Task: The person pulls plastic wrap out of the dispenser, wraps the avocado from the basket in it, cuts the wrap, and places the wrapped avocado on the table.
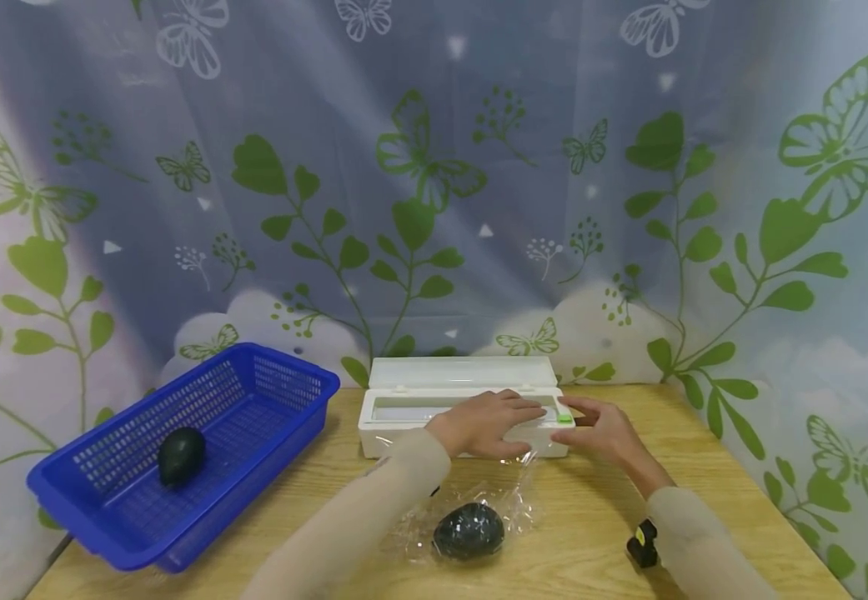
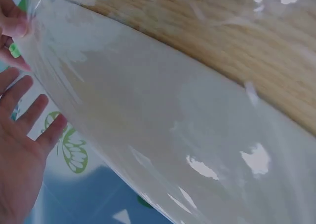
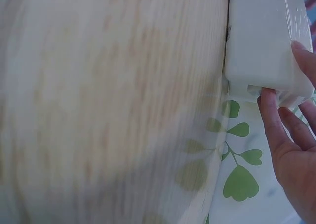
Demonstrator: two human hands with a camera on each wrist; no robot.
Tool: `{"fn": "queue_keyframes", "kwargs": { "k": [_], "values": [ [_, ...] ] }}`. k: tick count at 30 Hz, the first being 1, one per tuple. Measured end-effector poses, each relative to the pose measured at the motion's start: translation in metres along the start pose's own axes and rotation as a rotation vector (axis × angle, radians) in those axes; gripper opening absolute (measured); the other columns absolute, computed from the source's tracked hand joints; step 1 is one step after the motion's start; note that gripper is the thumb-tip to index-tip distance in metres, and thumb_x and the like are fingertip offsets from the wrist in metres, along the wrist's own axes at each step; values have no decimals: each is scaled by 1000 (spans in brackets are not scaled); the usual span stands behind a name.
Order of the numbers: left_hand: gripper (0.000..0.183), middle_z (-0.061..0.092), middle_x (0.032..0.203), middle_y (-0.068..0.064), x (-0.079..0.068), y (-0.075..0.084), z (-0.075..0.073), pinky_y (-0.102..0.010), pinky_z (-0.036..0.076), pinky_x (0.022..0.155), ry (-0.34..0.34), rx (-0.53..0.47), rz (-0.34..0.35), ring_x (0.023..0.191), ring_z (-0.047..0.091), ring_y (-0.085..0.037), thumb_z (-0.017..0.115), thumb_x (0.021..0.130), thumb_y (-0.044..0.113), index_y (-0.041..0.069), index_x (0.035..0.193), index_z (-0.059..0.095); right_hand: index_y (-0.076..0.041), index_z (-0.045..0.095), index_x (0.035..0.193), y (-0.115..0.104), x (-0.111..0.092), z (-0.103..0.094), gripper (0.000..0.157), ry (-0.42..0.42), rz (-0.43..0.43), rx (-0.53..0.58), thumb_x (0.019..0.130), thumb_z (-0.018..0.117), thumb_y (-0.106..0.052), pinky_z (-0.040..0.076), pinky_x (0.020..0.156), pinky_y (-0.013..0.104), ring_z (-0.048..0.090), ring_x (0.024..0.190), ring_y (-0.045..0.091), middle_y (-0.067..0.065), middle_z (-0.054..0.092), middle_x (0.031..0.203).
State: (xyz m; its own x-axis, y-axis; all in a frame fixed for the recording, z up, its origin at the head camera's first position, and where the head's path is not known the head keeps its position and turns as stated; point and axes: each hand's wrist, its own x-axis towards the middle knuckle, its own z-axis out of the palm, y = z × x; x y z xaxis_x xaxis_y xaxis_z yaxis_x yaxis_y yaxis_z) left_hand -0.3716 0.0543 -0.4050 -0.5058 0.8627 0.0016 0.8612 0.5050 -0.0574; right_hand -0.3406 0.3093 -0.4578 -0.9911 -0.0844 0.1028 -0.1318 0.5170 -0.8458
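Observation:
A white cling film dispenser [image 1: 396,442] stands on the table with its lid [image 1: 464,372] raised. My left hand [image 1: 482,423] lies over the open top, fingers spread and fairly straight. At the dispenser's right end, my right hand [image 1: 609,432] grips the corner beside a green slider [image 1: 564,418], its thumb on the front face in the right wrist view. Clear cling film [image 1: 525,500] hangs over the front and spreads onto the table. On that film, in front of the dispenser, sits a dark green avocado [image 1: 469,531], with film around it.
A blue perforated basket [image 1: 253,479] stands at the left, holding another dark avocado [image 1: 182,457]. Behind the wooden table [image 1: 711,467] hangs a curtain [image 1: 524,250] printed with butterflies and leaves.

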Motion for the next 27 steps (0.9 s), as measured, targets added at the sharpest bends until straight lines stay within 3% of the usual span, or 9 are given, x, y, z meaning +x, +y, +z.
{"fn": "queue_keyframes", "kwargs": {
  "k": [4, 12, 20, 27],
  "values": [
    [69, 27, 171, 9, 9, 2, 3, -46, 33, 126, -13, 9, 10, 156, 32, -23, 51, 104, 48, 28, 165, 26, -8, 55, 149, 1, 1, 1, 74, -5, -2, -12, 86, 85, -33, 63, 85, 36, 65, 123, 40, 26, 48, 155],
    [68, 37, 167, 10, 21, 6, 5, -47, 35, 125, -41, 19, 3, 155, 33, -17, 53, 104, 44, 32, 165, 24, -10, 54, 150, 1, 3, 2, 75, -21, -3, -3, 86, 85, -35, 63, 86, 38, 64, 124, 40, 24, 50, 154],
    [68, 40, 165, 11, 27, 13, 1, -48, 36, 125, -31, 8, 15, 155, 34, -17, 54, 102, 36, 33, 164, 26, -3, 53, 149, 0, 4, -1, 74, -25, -44, -18, 87, 85, -30, 63, 88, 39, 67, 120, 40, 26, 56, 148],
    [70, 39, 165, 15, 33, 17, 1, -46, 37, 124, -39, 86, 6, 154, 34, -14, 56, 100, 29, 36, 164, 26, -3, 54, 148, 3, 4, -2, 75, -18, -28, 5, 86, 86, -28, 63, 89, 37, 67, 122, 41, 26, 56, 148]
  ]
}}
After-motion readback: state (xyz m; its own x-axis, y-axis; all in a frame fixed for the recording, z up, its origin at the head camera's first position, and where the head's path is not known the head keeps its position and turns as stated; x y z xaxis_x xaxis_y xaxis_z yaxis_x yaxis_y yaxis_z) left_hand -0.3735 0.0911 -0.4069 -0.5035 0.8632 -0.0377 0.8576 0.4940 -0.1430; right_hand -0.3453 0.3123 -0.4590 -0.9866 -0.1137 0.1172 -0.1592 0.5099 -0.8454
